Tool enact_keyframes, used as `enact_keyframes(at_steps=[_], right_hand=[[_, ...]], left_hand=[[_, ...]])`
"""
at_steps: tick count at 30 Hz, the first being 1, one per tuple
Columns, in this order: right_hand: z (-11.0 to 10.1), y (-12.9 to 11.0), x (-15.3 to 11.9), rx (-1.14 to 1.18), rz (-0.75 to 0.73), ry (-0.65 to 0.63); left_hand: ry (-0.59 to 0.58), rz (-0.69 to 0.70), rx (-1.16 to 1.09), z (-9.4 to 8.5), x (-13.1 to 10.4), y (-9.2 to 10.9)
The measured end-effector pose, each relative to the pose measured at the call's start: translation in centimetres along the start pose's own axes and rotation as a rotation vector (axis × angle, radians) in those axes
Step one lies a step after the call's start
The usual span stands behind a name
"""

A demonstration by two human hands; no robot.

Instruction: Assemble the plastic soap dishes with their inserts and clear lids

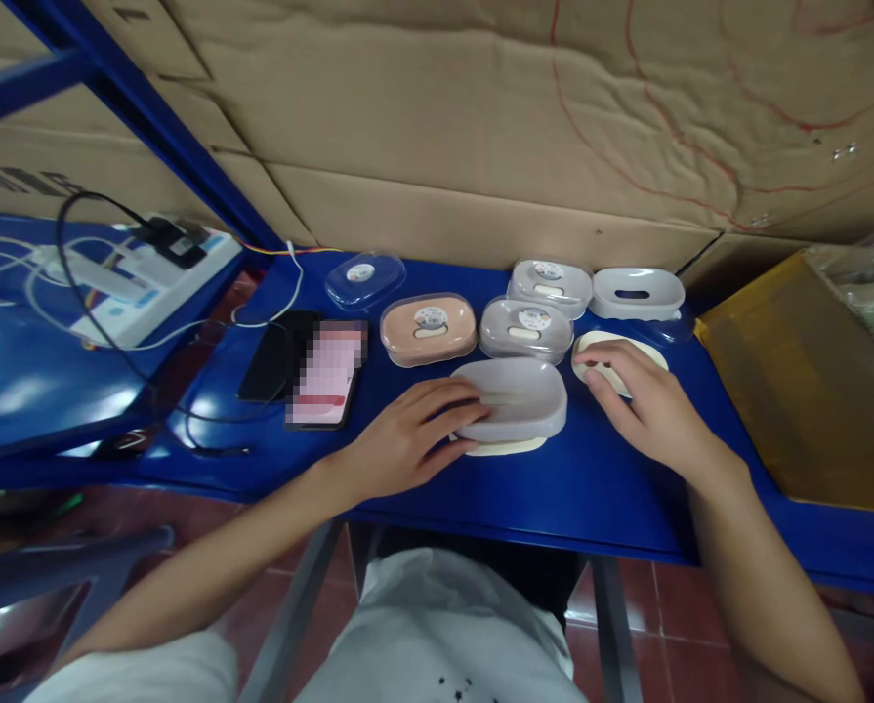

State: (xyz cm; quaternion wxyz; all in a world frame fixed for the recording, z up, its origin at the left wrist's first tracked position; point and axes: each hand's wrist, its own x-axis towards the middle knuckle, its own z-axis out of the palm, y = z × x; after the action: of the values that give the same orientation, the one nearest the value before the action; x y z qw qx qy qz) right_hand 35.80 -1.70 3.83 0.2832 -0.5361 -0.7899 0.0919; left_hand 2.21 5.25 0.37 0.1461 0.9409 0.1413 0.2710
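My left hand [422, 434] grips the left side of a pale grey oval soap dish [539, 410], with its fingers over the rim. The dish sits on the table over a cream oval piece [506, 447], whose front edge shows below it. Curled over a second cream oval piece [648, 356], my right hand [645, 405] has thumb and fingertips drawn close together at that piece's left edge. Whether something small is pinched there I cannot make out. Just behind stand a lidded grey soap dish [491, 337] and a lidded peach soap dish [393, 337].
Another lidded dish [517, 283] and an open grey dish [663, 293] stand at the back. A clear lid [349, 288] lies back left. Left are a phone [323, 376], cables and a power strip [213, 259]. A taped carton [795, 391] borders the right.
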Motion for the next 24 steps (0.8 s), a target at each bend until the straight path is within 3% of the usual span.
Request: enact_keyframes(at_steps=[6,10,16,19,21,24], right_hand=[[2.4,-1.3,-0.8,0.066,-0.171,-0.271],[3.9,-1.6,-1.0,0.005,-0.254,-0.252],[4.5,-2.0,-0.9,-0.128,-0.345,-0.224],[4.7,-2.3,-0.9,-0.143,-0.338,-0.219],[4.8,-2.4,-0.8,-0.141,-0.328,-0.196],[4.9,-2.4,-0.7,-0.158,-0.328,-0.169]], left_hand=[[-0.053,-0.042,0.050,1.4,-0.7,0.2],[-0.105,-0.006,0.095,1.3,-1.0,-0.1],[-0.105,0.024,0.218,1.8,-1.3,0.5],[-0.125,0.050,0.206,0.4,-1.0,0.0],[-0.032,0.013,0.194,-1.8,-0.4,-1.5],[0.202,-0.281,0.273,-5.6,1.0,-6.0]])
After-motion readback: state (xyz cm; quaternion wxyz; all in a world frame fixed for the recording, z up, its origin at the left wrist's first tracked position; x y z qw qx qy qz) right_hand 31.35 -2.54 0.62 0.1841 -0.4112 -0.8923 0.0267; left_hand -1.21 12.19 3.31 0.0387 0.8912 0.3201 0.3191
